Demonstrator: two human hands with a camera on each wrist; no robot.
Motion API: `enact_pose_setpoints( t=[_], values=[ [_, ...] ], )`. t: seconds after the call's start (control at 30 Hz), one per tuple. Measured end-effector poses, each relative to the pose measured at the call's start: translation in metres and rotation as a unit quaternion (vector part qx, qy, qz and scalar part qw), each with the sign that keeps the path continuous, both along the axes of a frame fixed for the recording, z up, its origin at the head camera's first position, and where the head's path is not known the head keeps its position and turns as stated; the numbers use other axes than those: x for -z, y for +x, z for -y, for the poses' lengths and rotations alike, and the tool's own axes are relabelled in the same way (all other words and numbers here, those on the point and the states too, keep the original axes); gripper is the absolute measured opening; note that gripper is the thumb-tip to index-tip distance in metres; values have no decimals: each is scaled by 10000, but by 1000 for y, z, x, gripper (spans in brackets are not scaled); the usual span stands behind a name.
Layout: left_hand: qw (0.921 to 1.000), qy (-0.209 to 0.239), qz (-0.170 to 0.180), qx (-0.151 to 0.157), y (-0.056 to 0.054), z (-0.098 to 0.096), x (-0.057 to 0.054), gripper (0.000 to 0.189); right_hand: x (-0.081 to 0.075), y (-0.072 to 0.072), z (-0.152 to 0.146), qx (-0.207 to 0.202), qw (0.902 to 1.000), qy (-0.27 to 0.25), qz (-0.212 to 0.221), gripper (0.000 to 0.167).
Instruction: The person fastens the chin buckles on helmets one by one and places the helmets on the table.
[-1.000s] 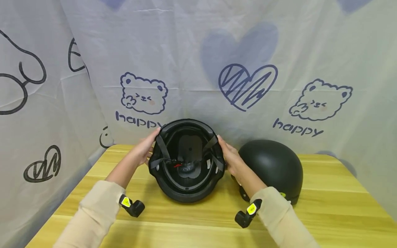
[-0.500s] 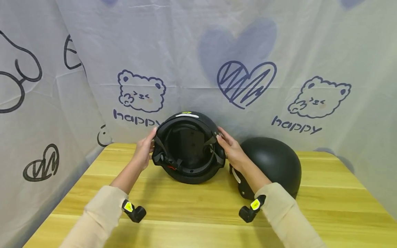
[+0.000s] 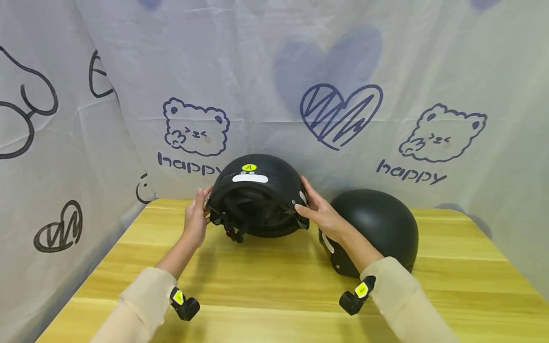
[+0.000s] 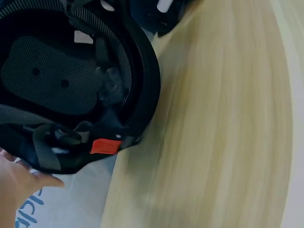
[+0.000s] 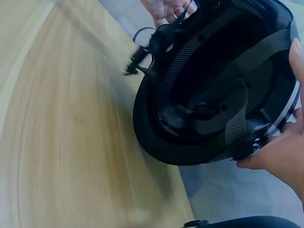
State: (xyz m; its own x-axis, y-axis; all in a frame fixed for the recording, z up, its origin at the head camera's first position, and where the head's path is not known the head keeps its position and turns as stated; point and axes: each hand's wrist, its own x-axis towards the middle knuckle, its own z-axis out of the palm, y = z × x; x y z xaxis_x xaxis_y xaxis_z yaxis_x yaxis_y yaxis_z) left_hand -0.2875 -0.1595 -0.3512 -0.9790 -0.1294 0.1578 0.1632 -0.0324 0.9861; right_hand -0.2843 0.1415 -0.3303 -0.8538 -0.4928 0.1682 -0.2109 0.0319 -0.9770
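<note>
A black helmet (image 3: 274,174) is held above the back of the table between both hands, its opening tilted toward me. A yellow sticker marked A and a white strip show above its front rim. My left hand (image 3: 196,216) grips its left side, and my right hand (image 3: 323,214) grips the right, the thumb near a rivet. Inside the helmet (image 5: 228,76), grey straps and mesh padding show in the right wrist view. A red tab (image 4: 105,146) on the strap buckle shows in the left wrist view.
A second black helmet (image 3: 377,224) rests dome up on the wooden table (image 3: 266,286), just right of my right hand and partly behind that forearm. A pale printed cloth (image 3: 266,71) hangs close behind the table's back edge, with another at the left.
The helmet has turned in both hands: its opening faced me, and now it tips downward so the outer shell, sticker and white strip show. The second helmet stays put.
</note>
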Motion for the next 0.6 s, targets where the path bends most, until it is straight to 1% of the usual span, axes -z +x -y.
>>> enact_pose_setpoints(
  t=[0.07, 0.13, 0.23, 0.37, 0.47, 0.57, 0.6],
  values=[
    [9995, -248, -51, 206, 3, 4, 1, 59, -1, 3, -1, 22, 9998, 66, 193, 82],
    [9974, -565, -75, 443, 6, 8, 0, 58, -2, 7, -1, 162, 9990, 181, 367, 81],
    [9921, -949, -82, 819, 10, 15, 0, 58, -2, 13, 1, 426, 9971, 392, 485, 80],
    [9824, -1350, 110, 1286, 13, 25, -4, 61, -4, 24, 9, 876, 9923, 682, 543, 78],
    [9712, -1592, 366, 1735, 15, 32, -8, 67, -8, 32, 14, 1173, 9856, 902, 813, 79],
    [9551, -1924, 623, 2164, 19, 39, -14, 73, -14, 39, 16, 1280, 9770, 1195, 1217, 84],
    [9498, -2045, 696, 2264, 20, 41, -16, 75, -16, 41, 17, 1287, 9743, 1275, 1341, 85]
  ],
)
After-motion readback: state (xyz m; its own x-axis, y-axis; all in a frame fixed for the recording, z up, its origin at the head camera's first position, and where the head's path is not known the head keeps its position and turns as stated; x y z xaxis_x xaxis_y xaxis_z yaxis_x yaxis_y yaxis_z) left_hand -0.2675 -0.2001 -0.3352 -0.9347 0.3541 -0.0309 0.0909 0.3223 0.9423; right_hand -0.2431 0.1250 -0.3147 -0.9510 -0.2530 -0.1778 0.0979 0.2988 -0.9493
